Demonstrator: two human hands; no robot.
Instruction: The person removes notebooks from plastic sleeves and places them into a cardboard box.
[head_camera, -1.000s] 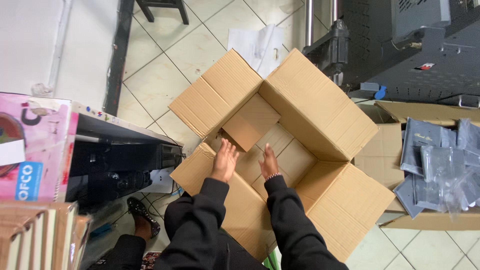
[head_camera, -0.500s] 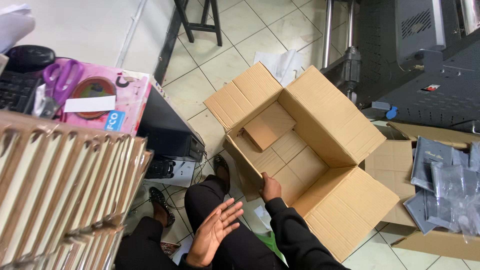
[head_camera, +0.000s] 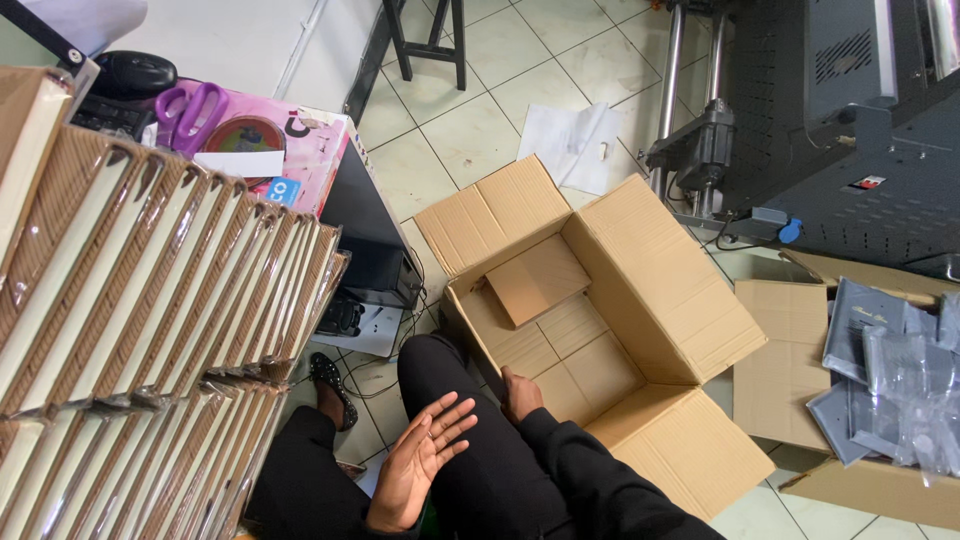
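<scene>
Hands come first, nearest the camera: the left hand (head_camera: 420, 460) is raised over the person's lap with palm up and fingers spread, holding nothing, just beside the near corner of the cardboard box (head_camera: 600, 330). The right hand (head_camera: 520, 393) rests on the near rim of that box, fingers curled over the edge, gripping nothing else. Open on the tiled floor, the box has its four flaps folded outward, and a loose square of cardboard (head_camera: 536, 280) lies tilted inside near its far corner. Left of the box, a stack of wrapped books (head_camera: 150, 300) leans in rows on the worktop. Right of the box sits a second, flatter carton of grey plastic pouches (head_camera: 890, 370). Beyond the box, a sheet of white paper (head_camera: 575, 145) lies on the floor, next to a large dark machine (head_camera: 850, 120).
</scene>
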